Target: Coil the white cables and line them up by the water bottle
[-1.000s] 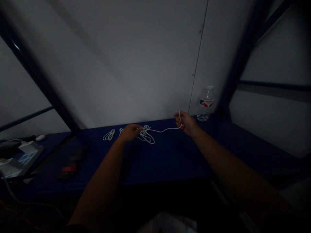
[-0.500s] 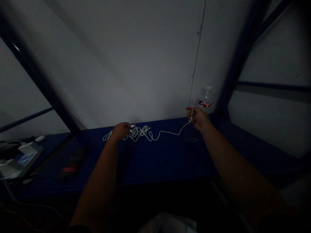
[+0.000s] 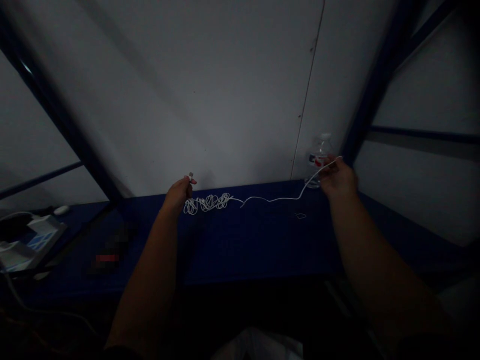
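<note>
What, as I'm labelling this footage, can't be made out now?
Head view, every item:
Plug in the left hand: base hidden by that hand.
White cable in the right hand: too dim to tell where it ends.
Bottle: label partly covered by the right hand.
Thin loop on the blue table: too small to identify.
Pixelated patch at left: mosaic hides what's there.
White-and-blue item: cut off by the left edge.

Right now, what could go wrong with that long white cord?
The right hand overlaps the bottle in this view, so it might bump it over. The white cord runs from that hand toward bunched coils, whose loops could snag and tangle if pulled.
</note>
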Available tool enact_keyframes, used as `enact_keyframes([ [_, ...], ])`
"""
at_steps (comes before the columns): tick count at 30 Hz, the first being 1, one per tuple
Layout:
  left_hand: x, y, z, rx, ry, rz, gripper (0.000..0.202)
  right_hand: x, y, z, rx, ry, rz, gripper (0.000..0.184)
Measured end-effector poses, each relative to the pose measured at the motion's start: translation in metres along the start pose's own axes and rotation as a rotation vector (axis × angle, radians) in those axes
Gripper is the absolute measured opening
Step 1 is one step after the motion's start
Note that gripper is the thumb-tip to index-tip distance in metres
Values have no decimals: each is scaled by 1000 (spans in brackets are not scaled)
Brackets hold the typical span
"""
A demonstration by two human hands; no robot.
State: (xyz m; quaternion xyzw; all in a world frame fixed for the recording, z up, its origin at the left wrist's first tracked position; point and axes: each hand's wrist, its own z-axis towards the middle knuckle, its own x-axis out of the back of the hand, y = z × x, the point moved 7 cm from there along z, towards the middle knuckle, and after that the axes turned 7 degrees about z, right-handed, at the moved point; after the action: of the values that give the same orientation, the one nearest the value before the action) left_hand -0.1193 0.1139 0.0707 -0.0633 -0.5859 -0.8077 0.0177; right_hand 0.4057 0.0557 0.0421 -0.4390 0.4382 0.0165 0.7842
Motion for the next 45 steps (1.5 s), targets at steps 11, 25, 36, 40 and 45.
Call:
enact_keyframes([
  [11,-56,28,-33,93,-339,-149,35,-91,6,-72,-155,-335,136,13],
  [25,-125,-15,-50,104,-541,-41,25,-145,111,-181,-149,-791,-480,33],
  [36,-127,-17,-49,78,-526,-41,24,-140,106,-185,-141,-747,-552,31],
  [40,-128,-20,-48,71,-536,-41,25,-141,104,-186,-138,-738,-574,33],
  [45,-128,-17,-49,84,-524,-45,26,-140,102,-185,-131,-736,-578,35],
])
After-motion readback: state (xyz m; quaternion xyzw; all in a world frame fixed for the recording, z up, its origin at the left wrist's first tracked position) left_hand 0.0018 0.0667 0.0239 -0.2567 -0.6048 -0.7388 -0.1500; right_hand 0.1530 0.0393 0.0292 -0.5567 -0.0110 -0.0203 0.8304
